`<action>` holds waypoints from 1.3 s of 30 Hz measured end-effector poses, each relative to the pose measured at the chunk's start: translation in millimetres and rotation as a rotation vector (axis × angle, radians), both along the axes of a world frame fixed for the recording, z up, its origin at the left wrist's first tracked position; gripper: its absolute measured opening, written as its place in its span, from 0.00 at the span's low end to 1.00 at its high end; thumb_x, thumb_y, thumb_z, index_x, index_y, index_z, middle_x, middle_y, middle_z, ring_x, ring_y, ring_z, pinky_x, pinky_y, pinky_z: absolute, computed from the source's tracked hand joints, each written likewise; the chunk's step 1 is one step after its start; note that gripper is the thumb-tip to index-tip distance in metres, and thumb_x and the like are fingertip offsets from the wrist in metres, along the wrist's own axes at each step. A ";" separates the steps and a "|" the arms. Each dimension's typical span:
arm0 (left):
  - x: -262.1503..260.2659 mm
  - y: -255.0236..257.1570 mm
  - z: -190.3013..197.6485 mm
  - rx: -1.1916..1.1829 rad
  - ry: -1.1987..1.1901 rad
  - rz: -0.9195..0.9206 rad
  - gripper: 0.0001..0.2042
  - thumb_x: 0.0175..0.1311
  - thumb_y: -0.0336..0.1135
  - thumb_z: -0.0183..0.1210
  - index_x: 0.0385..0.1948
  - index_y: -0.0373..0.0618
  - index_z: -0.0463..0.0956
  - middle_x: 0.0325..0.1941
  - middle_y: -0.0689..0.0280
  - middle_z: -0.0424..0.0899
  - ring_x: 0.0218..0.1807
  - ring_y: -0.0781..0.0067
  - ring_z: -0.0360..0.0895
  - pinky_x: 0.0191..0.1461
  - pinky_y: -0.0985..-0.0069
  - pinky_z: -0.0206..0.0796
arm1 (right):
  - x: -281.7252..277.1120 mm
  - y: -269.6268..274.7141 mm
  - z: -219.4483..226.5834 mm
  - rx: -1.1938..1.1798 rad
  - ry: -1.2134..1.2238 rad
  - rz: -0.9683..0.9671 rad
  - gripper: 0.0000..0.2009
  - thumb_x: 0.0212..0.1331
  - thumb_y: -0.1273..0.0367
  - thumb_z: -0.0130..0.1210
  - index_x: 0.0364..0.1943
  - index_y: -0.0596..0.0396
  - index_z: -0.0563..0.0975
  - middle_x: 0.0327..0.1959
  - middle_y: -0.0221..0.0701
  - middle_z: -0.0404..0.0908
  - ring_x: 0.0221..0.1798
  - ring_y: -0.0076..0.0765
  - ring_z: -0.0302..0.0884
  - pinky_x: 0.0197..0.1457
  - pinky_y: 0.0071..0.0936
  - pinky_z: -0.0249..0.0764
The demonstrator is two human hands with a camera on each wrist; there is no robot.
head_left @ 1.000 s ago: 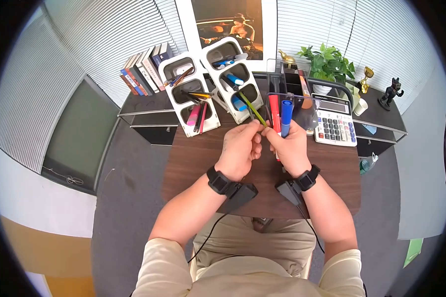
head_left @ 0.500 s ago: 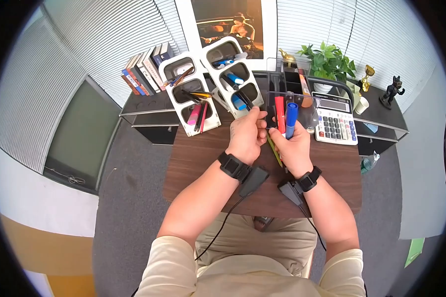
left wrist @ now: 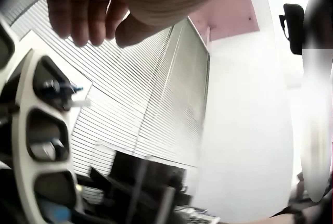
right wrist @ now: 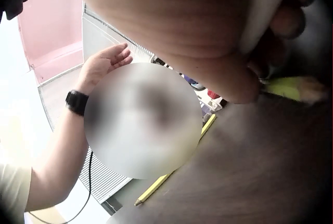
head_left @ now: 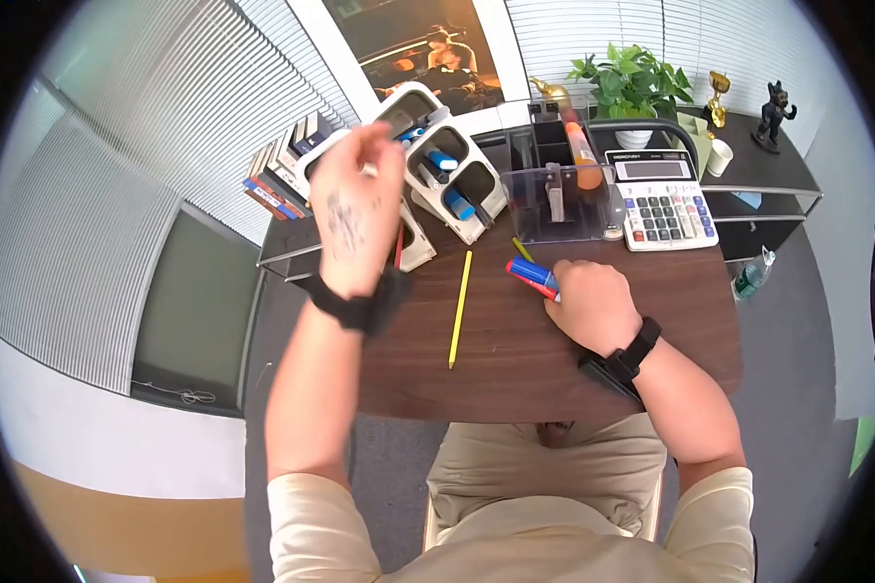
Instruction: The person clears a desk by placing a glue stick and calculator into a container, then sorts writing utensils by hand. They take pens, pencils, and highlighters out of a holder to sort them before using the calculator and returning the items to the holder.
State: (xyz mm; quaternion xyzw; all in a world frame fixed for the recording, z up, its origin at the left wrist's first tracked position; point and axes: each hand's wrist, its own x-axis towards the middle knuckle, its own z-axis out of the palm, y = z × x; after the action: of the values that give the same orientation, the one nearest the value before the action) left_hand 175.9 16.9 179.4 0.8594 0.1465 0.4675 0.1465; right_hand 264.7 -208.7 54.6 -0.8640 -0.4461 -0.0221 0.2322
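My left hand [head_left: 355, 214] is raised over the left white organizer [head_left: 420, 255], mostly covering it. In the left wrist view its loosely bent fingers [left wrist: 96, 18] hold nothing. Low over the table, my right hand [head_left: 596, 306] grips a blue marker [head_left: 532, 273] and a red marker [head_left: 535, 286], both pointing left. A yellow-green pencil [head_left: 523, 250] sticks out beyond them; in the right wrist view its green end [right wrist: 285, 87] shows by the fingers. On the brown tabletop [head_left: 496, 379] between the hands lies a yellow pencil [head_left: 461, 309].
Another white organizer [head_left: 476, 146] holds blue markers and pens in its compartments. To its right stand a clear pen holder [head_left: 566, 209] with an orange bottle [head_left: 583, 155] and a calculator [head_left: 663, 199]. Behind are a potted plant [head_left: 632, 87] and a paper cup [head_left: 718, 157].
My left hand has left the right hand and swung up and left. The right hand has lowered, tipping the upright markers leftward. A yellow pencil now shows on the table. The view has shifted.
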 end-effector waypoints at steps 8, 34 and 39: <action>55.5 77.0 36.4 0.329 0.541 0.176 0.21 0.58 0.35 0.57 0.52 0.35 0.77 0.50 0.46 0.82 0.52 0.48 0.80 0.59 0.63 0.69 | 4.0 -3.2 5.8 -0.129 0.079 0.019 0.05 0.48 0.70 0.60 0.27 0.57 0.82 0.26 0.46 0.83 0.33 0.53 0.83 0.38 0.43 0.80; -11.4 -5.1 25.9 -0.014 0.057 -0.013 0.12 0.65 0.33 0.58 0.46 0.39 0.80 0.28 0.62 0.84 0.31 0.79 0.79 0.37 0.79 0.71 | 17.8 -6.2 25.3 0.528 1.369 0.311 0.08 0.56 0.75 0.57 0.39 0.59 0.75 0.23 0.22 0.74 0.20 0.12 0.66 0.21 0.16 0.60; -47.8 -74.4 -64.4 -0.971 0.233 -0.485 0.19 0.72 0.37 0.55 0.58 0.34 0.72 0.50 0.62 0.84 0.49 0.76 0.80 0.49 0.78 0.69 | 1.4 -2.8 26.3 0.555 1.233 0.320 0.07 0.57 0.74 0.60 0.38 0.56 0.76 0.23 0.19 0.73 0.21 0.11 0.65 0.22 0.16 0.60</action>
State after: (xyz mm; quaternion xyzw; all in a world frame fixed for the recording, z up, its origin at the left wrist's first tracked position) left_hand 128.1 -57.5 115.0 0.7484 0.1584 0.2011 0.6118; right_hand 266.1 -211.4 80.9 -0.5512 -0.3327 0.3939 0.6560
